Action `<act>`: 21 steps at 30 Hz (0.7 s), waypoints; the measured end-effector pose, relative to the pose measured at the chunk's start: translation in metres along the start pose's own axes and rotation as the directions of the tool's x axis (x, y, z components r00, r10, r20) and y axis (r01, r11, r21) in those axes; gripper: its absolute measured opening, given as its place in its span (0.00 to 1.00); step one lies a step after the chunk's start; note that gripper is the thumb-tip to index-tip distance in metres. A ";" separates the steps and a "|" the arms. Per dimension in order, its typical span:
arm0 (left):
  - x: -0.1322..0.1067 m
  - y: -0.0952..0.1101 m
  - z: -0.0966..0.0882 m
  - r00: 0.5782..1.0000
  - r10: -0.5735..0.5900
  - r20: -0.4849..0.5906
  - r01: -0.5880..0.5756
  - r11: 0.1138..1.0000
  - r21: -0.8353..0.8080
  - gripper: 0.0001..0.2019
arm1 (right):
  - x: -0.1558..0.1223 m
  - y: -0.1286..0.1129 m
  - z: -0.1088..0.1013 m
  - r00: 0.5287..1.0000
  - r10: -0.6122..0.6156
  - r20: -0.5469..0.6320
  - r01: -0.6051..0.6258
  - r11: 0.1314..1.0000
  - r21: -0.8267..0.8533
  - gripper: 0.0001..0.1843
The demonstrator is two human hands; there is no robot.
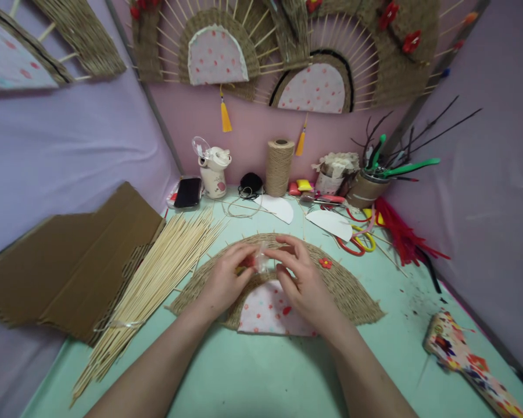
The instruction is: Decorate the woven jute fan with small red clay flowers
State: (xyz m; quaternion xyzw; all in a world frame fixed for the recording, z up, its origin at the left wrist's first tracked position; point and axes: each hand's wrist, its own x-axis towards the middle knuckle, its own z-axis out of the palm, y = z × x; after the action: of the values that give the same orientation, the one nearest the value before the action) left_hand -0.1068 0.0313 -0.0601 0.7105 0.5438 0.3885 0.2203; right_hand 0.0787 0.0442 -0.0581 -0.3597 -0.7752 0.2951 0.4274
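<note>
A small clear plastic bag (261, 259) with something red in it is pinched in my left hand (226, 276). Close to the bag's right side, my right hand (300, 273) has its fingers spread, the index fingertip at or near the plastic. Both hands are above a woven twine fan (348, 290) lying on the table. At its lower middle, the fan has a half-round piece of white cloth (261, 313) with red spots, partly covered by my right hand. One red flower (325, 263) sits on the weave to the right.
Bundled thin sticks (157, 273) and brown cardboard (65, 261) lie left. Behind stand a twine spool (279, 168), a white jug-like container (215, 174) and a tool pot (366, 188). Scissors (357, 241), red fuzzy stems (396, 232) and a patterned glue gun (462, 354) are right.
</note>
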 end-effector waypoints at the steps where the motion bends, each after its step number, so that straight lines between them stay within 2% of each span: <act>1: 0.000 0.000 0.000 1.000 0.001 0.013 -0.001 1.000 -0.005 0.16 | 0.000 0.000 0.000 0.999 -0.023 0.022 0.023 1.000 0.003 0.24; 4: 0.000 0.004 -0.001 0.997 -0.010 0.083 0.012 1.000 -0.022 0.10 | 0.000 -0.001 0.000 0.996 -0.064 0.063 0.066 0.997 -0.028 0.20; 7: 0.000 0.008 -0.003 0.983 -0.108 0.151 0.128 0.983 -0.130 0.14 | 0.001 -0.002 -0.001 0.997 -0.061 0.044 0.064 0.995 -0.074 0.11; 10: 0.000 0.009 -0.006 0.945 -0.270 0.183 0.319 0.883 -0.345 0.20 | 0.001 -0.002 -0.003 0.998 -0.055 0.009 0.055 0.993 -0.107 0.06; 12: 0.001 0.008 -0.008 0.923 -0.337 0.186 0.385 0.804 -0.453 0.18 | 0.001 -0.003 -0.004 0.999 -0.047 -0.010 0.046 0.991 -0.129 0.03; 15: 0.002 0.005 -0.010 0.908 -0.381 0.172 0.411 0.736 -0.538 0.15 | 0.001 -0.005 -0.006 0.999 -0.034 -0.009 0.032 0.992 -0.119 0.03; 18: 0.003 0.000 -0.009 0.888 -0.427 0.172 0.440 0.676 -0.591 0.16 | 0.001 -0.008 -0.008 0.999 -0.028 0.043 0.031 0.997 -0.076 0.05; 21: 0.003 -0.003 -0.008 0.892 -0.431 0.139 0.418 0.667 -0.617 0.16 | 0.001 -0.008 -0.009 0.998 -0.015 0.058 0.019 0.998 -0.056 0.07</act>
State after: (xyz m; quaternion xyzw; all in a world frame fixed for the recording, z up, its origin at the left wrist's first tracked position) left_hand -0.1142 0.0343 -0.0568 0.4446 0.5334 0.4924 0.5248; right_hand 0.0841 0.0423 -0.0475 -0.3564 -0.7981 0.2798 0.3972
